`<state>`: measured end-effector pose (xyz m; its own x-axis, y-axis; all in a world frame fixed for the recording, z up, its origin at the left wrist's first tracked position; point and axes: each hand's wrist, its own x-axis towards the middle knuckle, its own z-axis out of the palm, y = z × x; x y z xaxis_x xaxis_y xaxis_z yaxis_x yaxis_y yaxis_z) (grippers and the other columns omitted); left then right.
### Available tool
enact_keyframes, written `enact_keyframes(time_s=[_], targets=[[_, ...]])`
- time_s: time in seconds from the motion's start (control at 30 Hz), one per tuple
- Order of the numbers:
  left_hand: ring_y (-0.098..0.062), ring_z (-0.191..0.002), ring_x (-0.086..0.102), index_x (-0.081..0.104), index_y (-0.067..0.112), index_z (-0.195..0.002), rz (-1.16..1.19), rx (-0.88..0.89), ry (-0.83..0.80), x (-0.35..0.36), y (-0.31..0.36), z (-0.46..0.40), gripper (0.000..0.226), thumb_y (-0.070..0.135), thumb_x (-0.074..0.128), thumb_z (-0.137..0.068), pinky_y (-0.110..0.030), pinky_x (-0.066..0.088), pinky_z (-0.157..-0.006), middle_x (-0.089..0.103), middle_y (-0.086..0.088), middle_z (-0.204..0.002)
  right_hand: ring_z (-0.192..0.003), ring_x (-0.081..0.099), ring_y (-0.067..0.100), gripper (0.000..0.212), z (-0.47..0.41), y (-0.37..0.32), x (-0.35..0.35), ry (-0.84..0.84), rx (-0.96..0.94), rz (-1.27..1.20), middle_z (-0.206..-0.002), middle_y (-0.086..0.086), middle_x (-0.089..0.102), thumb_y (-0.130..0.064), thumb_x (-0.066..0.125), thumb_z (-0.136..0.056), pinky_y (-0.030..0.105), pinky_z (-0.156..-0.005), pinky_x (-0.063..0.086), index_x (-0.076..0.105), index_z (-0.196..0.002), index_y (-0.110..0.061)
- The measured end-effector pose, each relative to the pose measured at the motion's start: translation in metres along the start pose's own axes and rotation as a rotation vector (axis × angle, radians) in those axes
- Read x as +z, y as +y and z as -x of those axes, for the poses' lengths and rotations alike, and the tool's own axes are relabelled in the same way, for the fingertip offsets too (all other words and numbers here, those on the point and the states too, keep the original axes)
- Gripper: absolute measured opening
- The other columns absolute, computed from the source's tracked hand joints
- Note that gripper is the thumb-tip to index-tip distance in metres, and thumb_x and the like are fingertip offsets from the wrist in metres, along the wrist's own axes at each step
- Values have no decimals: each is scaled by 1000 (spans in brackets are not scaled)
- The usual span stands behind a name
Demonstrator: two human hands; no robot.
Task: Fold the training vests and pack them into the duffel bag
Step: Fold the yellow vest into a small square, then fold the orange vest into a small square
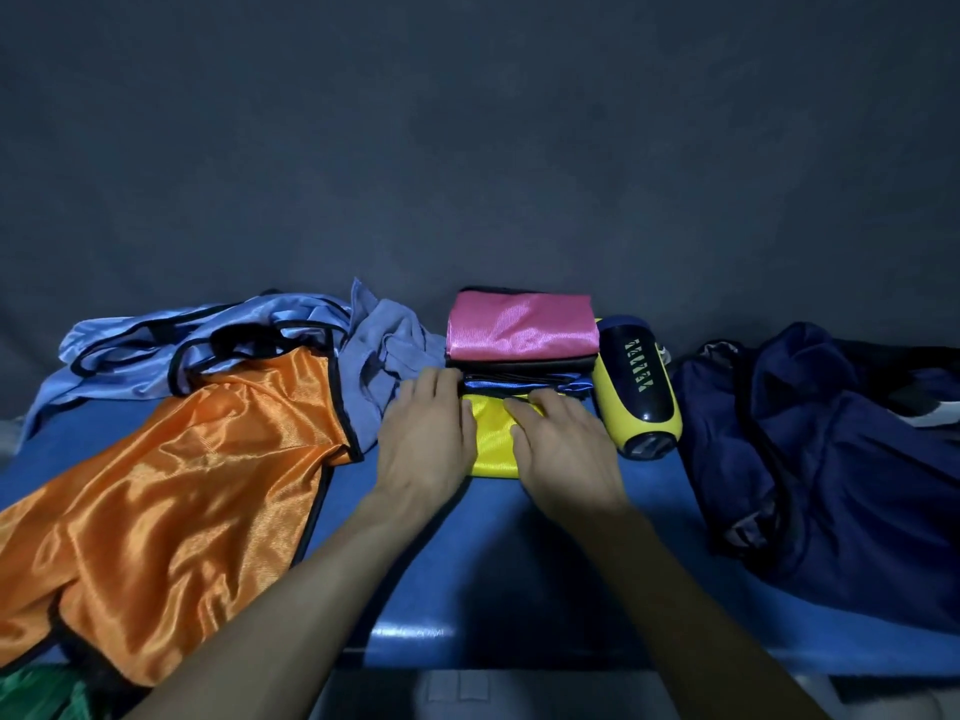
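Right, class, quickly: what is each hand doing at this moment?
Left hand: open, fingers flat on the folded yellow vest.
Right hand: open, pressing flat on the same vest.

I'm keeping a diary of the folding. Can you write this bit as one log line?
step: flattening folded yellow vest | left hand: presses it | right hand: presses it | orange vest: unfolded

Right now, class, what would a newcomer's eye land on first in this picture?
Probably the shiny orange vest, spread unfolded across the left of the blue table. Next, both hands, left hand and right hand, pressing flat on a folded yellow vest at the centre, with a folded pink vest just behind. A dark navy duffel bag slumps on the right.
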<state>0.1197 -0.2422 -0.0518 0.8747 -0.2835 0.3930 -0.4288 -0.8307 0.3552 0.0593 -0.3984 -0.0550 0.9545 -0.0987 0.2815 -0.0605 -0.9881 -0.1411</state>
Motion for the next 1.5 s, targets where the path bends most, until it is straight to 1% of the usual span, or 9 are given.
enact_keyframes(time_s=[0.17, 0.57, 0.83, 1.0, 1.13, 1.27, 1.33, 1.43, 1.5], targets=[[-25, -125, 44, 59, 28, -132, -74, 366, -103, -8, 1, 20, 40, 49, 45, -100, -42, 42, -96, 50, 1, -137, -109, 59, 32, 45, 4, 5, 2, 39, -27, -25, -120, 5, 62, -36, 37, -98, 46, -92, 51, 65, -130, -21], [-26, -156, 10, 12, 25, -164, -81, 175, -389, -1, 1, 32, 71, 62, 16, -103, -42, 17, -126, 0, 3, -172, -156, 20, 28, 71, 22, 17, -1, -154, -45, -24, -166, 4, 30, -46, 6, -99, 52, -124, 16, 32, -160, -21], [-24, -121, 48, 59, 27, -129, -59, 369, -168, -55, -21, 39, 36, 44, 40, -105, -44, 46, -97, 53, 3, -141, -141, 44, 41, 48, 19, -12, -18, -26, -23, 0, -149, 17, 52, -16, 60, -95, 54, -117, 36, 57, -141, -4], [-22, -106, 54, 71, 30, -96, -212, -19, -175, -145, -80, 45, 19, 48, 64, -94, -41, 48, -88, 65, 6, -105, -130, 51, 34, 44, 26, -56, -34, -15, -212, -183, -135, 11, 59, -20, 52, -96, 43, -111, 42, 57, -137, -5], [-28, -129, 42, 62, 42, -122, -353, -434, -491, -190, -128, 70, 65, 74, 77, -68, -45, 35, -107, 49, 4, -130, -140, 41, 24, 52, 41, -94, -39, -157, -269, -269, -149, 4, 50, -26, 53, -102, 33, -116, 32, 44, -151, -12], [-32, -141, 39, 36, 35, -150, -303, -553, -546, -201, -162, 91, 102, 67, 84, -65, -45, 33, -113, 42, -2, -151, -142, 38, 20, 57, 57, -119, -36, -243, -318, -315, -154, 0, 45, -33, 50, -103, 31, -117, 31, 35, -157, -17], [-32, -134, 51, 49, 28, -144, -249, -538, -521, -195, -165, 96, 80, 57, 82, -77, -41, 44, -106, 56, -6, -144, -144, 35, 19, 62, 66, -127, -33, -303, -332, -313, -156, -2, 42, -36, 51, -102, 31, -117, 32, 31, -158, -19], [-31, -99, 68, 62, 33, -92, -25, -396, -249, -196, -162, 103, 26, 56, 70, -81, -42, 53, -82, 71, 3, -94, -148, 30, 16, 75, 78, -136, -32, -406, -345, -366, -162, -4, 35, -43, 59, -98, 29, -119, 29, 24, -161, -21], [-21, -93, 71, 71, 29, -99, 359, -317, -113, -202, -140, 106, 21, 45, 73, -86, -39, 55, -83, 76, 4, -94, -146, 34, 14, 86, 81, -138, -33, -448, -320, -477, -159, -5, 37, -45, 69, -91, 26, -118, 30, 24, -161, -25]])
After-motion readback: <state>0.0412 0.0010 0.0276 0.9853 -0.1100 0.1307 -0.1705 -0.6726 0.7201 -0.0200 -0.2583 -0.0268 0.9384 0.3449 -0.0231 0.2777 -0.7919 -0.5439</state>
